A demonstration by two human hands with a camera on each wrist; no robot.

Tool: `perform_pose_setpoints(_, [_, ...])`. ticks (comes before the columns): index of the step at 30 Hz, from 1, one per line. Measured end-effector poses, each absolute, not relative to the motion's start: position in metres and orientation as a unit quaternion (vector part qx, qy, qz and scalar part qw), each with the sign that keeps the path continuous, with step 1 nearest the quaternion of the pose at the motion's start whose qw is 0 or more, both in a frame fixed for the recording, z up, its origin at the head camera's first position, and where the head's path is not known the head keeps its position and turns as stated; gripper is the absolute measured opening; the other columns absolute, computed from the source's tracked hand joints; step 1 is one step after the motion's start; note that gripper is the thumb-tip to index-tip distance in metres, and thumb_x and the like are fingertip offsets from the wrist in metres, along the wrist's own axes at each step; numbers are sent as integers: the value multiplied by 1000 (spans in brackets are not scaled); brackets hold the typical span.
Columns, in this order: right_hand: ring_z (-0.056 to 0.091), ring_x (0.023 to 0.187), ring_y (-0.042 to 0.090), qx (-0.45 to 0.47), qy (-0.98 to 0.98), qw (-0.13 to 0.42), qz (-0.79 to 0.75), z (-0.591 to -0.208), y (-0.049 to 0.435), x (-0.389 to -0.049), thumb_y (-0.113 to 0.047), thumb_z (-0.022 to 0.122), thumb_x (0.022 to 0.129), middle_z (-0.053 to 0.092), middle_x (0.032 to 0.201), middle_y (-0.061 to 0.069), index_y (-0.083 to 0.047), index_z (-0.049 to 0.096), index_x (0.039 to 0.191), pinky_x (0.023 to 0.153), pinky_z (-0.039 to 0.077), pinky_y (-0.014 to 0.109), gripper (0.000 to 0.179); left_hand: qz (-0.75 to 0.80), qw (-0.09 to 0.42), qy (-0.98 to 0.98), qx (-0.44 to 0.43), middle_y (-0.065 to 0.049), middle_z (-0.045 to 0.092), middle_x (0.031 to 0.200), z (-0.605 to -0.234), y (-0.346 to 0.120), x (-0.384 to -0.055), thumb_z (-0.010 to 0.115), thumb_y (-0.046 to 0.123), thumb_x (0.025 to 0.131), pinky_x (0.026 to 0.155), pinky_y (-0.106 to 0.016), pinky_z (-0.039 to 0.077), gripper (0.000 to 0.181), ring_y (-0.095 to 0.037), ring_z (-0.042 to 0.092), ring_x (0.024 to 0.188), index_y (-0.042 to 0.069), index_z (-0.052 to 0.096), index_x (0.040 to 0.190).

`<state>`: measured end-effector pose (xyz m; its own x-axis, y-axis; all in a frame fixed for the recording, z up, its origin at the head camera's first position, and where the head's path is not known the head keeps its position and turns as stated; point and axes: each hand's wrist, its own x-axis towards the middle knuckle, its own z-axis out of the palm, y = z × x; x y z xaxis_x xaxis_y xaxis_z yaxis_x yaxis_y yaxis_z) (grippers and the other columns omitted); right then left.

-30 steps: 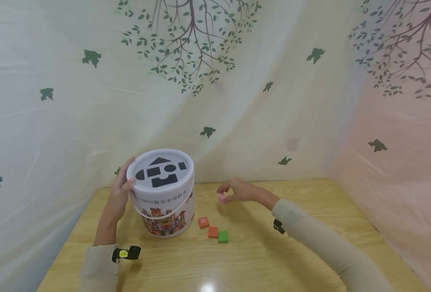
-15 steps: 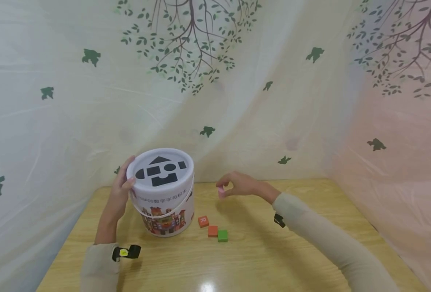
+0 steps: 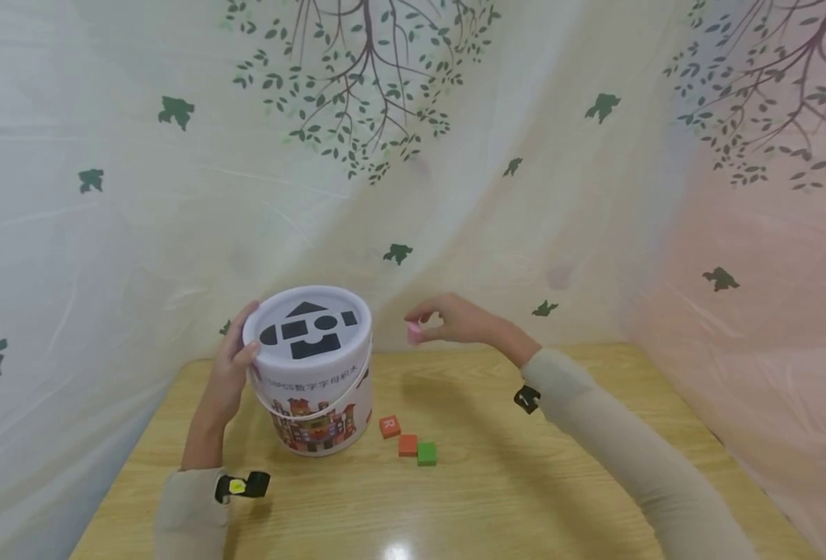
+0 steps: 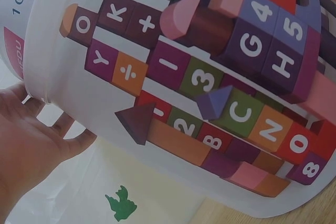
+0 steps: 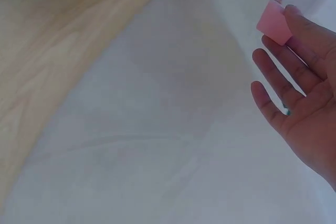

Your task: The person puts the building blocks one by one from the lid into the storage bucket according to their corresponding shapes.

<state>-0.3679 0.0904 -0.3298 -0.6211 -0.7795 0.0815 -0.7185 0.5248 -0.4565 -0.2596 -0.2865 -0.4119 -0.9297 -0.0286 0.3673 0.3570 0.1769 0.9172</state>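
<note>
A white lidded bucket [image 3: 315, 389] stands on the left of the table, with dark shape-sorter cutouts in its lid [image 3: 311, 315]. My left hand [image 3: 227, 369] grips its left side near the lid, thumb on the rim and fingers around the far side. My right hand [image 3: 458, 320] pinches a small pink block [image 3: 414, 334] between thumb and index finger, raised above the table to the right of the bucket. In the right wrist view the other fingers spread out beside the pink block [image 5: 274, 23]. The bucket's printed side [image 4: 210, 93] fills most of the left wrist view.
Right of the bucket lie an orange-red block with a letter R [image 3: 390, 426], another orange-red block [image 3: 408, 445] and a green block [image 3: 426, 453]. The wooden table [image 3: 560, 467] ends at a hanging cloth [image 3: 483, 257] printed with leaves and branches.
My right hand has lifted the pink block up from the table and slightly left, towards the lid's height. The left hand, bucket and other blocks have stayed put.
</note>
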Motion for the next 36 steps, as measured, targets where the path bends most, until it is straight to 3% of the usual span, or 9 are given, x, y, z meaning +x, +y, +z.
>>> perform_pose_setpoints(5, [62,122,27,-425,870,57,-242,-311,84,-368,-25,73,94,69,133,8,-8,67,133,105,50,48,42,-628,152,-756,-107,-12,28,165,-411,-286,-259,41,22,105,123,-51,23,62,-5,35,139,25,21,164])
perform_pose_setpoints(11, [63,120,24,-431,863,26,-263,-291,72,-370,-27,73,94,69,132,7,-10,68,132,106,49,52,41,-617,158,-763,-108,-9,30,164,-408,-287,-261,41,26,105,121,-49,27,62,-10,37,140,27,21,163])
perform_pose_setpoints(18, [63,120,22,-440,851,13,-285,-280,48,-365,-31,74,93,70,131,6,-9,67,133,106,49,51,45,-622,158,-758,-112,-11,27,166,-410,-287,-261,41,23,104,120,-69,17,63,-26,29,148,25,21,164])
perform_pose_setpoints(36, [62,123,19,-463,834,16,-300,-274,-30,-334,-27,74,93,69,132,8,-7,65,134,108,49,39,46,-613,154,-768,-106,-10,28,166,-411,-287,-261,41,27,105,119,-68,21,62,-14,33,142,26,20,164])
